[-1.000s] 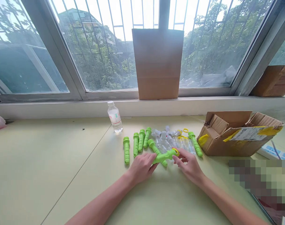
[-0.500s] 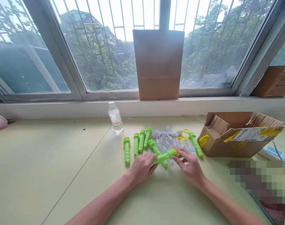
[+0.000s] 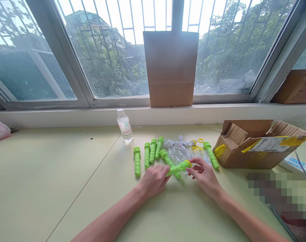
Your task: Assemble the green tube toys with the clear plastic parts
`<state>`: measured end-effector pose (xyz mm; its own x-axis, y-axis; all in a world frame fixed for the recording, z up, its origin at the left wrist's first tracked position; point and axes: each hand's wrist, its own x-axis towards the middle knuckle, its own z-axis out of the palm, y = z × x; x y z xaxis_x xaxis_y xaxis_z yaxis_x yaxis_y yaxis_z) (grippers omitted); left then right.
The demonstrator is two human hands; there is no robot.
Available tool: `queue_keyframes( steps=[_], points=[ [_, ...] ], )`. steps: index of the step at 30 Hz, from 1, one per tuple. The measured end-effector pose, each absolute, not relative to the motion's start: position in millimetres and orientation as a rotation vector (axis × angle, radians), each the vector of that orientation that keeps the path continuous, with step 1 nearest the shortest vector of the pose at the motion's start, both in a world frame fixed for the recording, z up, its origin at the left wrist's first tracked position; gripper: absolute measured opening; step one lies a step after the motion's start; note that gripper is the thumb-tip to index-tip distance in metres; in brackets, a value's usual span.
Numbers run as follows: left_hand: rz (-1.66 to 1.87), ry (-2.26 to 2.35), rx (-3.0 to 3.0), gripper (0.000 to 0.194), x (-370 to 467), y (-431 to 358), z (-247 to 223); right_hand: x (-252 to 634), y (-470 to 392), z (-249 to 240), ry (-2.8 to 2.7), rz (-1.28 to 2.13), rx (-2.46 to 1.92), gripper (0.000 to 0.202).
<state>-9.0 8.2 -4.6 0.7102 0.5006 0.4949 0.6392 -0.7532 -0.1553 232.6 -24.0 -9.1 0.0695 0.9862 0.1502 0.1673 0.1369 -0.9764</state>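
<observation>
My left hand [image 3: 154, 178] is closed around the lower part of a green plastic watering spike [image 3: 179, 168], held slanting up to the right. A yellow ring [image 3: 189, 163] sits at the spike's threaded end. The thumb and fingertips of my right hand [image 3: 204, 176] pinch at that ring. Beneath the held spike another green spike [image 3: 165, 156] lies on the table. Several more, such as this upright-lying spike [image 3: 137, 163], are lined up to the left. Behind my right hand lies a pile of clear plastic parts [image 3: 178, 153], partly hidden by the fingers.
Loose yellow rings [image 3: 200, 140] lie behind the clear parts. One green spike [image 3: 211, 155] rests beside an open cardboard box [image 3: 258, 158] on the right. A water bottle [image 3: 125, 126] stands at the back left of the spikes. A power strip [image 3: 295, 164] is behind the box.
The fingers of my right hand have shifted slightly around the yellow ring. My left hand keeps its hold on the spike. The whole view has shifted a little.
</observation>
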Motion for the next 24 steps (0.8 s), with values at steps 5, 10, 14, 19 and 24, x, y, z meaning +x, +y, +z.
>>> queue_keyframes(
  steps=[5, 10, 14, 19, 24],
  points=[
    [-0.621, -0.899, -2.615, 0.015, -9.0, 7.9, -4.9, 232.2, -24.7, -6.4, -1.325, 0.992, -1.211, 0.042],
    [-0.586, -0.914, -2.632, 0.017, -9.7, 7.5, -5.8, 230.3, -26.5, -4.1, -1.315, 1.003, -1.199, 0.041],
    [-0.603, -0.937, -2.664, 0.02, -9.9, 5.9, -5.9, 228.7, -27.4, -3.7, -1.301, 1.005, -1.195, 0.041],
    [-0.733, -1.051, -2.782, 0.017, -6.0, -2.9, -3.4, 228.2, -29.3, -2.8, -1.298, 1.0, -1.172, 0.043],
    [-0.812, -1.138, -2.862, 0.015, -2.2, -10.0, -1.2, 228.5, -30.4, -1.7, -1.265, 1.063, -1.142, 0.04]
  ],
)
